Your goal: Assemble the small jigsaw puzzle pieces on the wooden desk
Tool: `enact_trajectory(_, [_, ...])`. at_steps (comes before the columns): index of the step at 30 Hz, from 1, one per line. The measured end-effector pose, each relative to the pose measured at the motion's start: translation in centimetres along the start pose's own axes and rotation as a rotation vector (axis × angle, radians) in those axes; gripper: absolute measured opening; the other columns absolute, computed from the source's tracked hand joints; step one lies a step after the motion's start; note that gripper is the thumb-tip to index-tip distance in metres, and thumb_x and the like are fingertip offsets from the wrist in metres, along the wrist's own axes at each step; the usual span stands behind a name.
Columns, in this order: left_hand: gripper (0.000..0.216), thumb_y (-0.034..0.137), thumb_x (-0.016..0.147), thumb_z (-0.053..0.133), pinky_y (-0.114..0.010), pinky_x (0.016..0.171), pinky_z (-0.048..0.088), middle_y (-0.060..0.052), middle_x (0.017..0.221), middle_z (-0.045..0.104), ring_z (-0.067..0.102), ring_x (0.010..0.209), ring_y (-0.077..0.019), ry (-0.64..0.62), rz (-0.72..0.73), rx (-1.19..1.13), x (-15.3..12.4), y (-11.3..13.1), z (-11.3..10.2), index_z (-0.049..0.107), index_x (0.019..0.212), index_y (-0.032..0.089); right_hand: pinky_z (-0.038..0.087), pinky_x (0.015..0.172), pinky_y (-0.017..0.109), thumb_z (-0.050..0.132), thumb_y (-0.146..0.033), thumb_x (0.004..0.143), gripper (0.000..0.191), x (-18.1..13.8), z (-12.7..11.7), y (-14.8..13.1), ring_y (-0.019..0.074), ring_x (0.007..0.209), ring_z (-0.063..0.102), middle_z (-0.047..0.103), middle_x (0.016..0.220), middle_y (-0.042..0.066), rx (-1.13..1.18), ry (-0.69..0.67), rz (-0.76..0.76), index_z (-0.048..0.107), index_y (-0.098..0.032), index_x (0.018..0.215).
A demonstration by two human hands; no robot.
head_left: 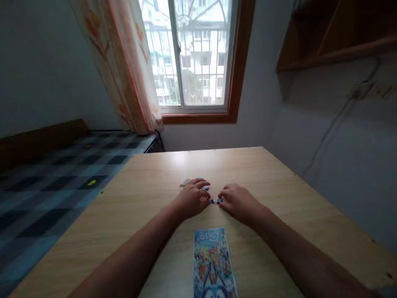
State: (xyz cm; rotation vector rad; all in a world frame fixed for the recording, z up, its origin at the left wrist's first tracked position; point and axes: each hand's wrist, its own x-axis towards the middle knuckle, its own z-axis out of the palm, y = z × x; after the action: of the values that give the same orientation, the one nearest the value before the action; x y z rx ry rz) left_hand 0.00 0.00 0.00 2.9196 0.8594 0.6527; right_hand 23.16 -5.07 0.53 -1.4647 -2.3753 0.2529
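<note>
head view, left hand [192,198] and right hand [238,201] curled over small puzzle pieces [214,201], grip unclear, mostly hidden

We stretch both bare forearms forward, converging toward the middle. Our left hand [192,198] lies palm down, fingers curled, knuckles up. Our right hand [238,202] sits just beside it, also palm down, fingertips bent inward toward the left, the two hands nearly touching.

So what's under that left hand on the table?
Small blue-and-white pieces poke out beyond the left hand, and a few lie between it and the right hand on the wooden table. Anything beneath the palm is hidden.
</note>
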Motion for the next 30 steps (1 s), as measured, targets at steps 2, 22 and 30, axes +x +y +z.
enact_trajectory(2, [0.015, 0.026, 0.088, 0.064, -0.045, 0.11, 0.043, -0.005, 0.123, 0.069, 0.057, 0.121, -0.0247, 0.005, 0.013, -0.002, 0.1, 0.0, 0.2, 0.077, 0.082, 0.025, 0.041, 0.081, 0.028, 0.066, -0.025, 0.084, 0.02, 0.1, 0.0, -0.1, 0.0219, 0.096, 0.061, 0.069, 0.097, 0.007, 0.016, -0.016, 0.025, 0.077, -0.021, 0.099])
enact_trajectory(22, [0.016, 0.023, 0.092, 0.058, -0.045, 0.107, 0.043, -0.007, 0.128, 0.065, 0.055, 0.12, -0.026, -0.104, -0.031, 0.078, 0.6, 1.9, 0.6, 0.073, 0.096, 0.022, 0.042, 0.088, 0.03, 0.065, -0.021, 0.082, 0.022, 0.3, 1.0, 0.4, 0.0222, 0.097, 0.059, 0.069, 0.097, 0.009, 0.126, -0.02, 0.082, 0.073, -0.017, 0.102])
enact_trajectory(30, [0.017, 0.018, 0.088, 0.059, -0.042, 0.101, 0.046, -0.008, 0.114, 0.071, 0.059, 0.106, -0.0248, -0.07, -0.057, 0.071, 0.8, 2.9, 0.6, 0.076, 0.087, 0.021, 0.041, 0.077, 0.03, 0.066, -0.033, 0.083, 0.021, 0.1, 0.2, -0.1, 0.0232, 0.094, 0.061, 0.071, 0.094, 0.007, -0.012, -0.014, 0.126, 0.077, -0.022, 0.097])
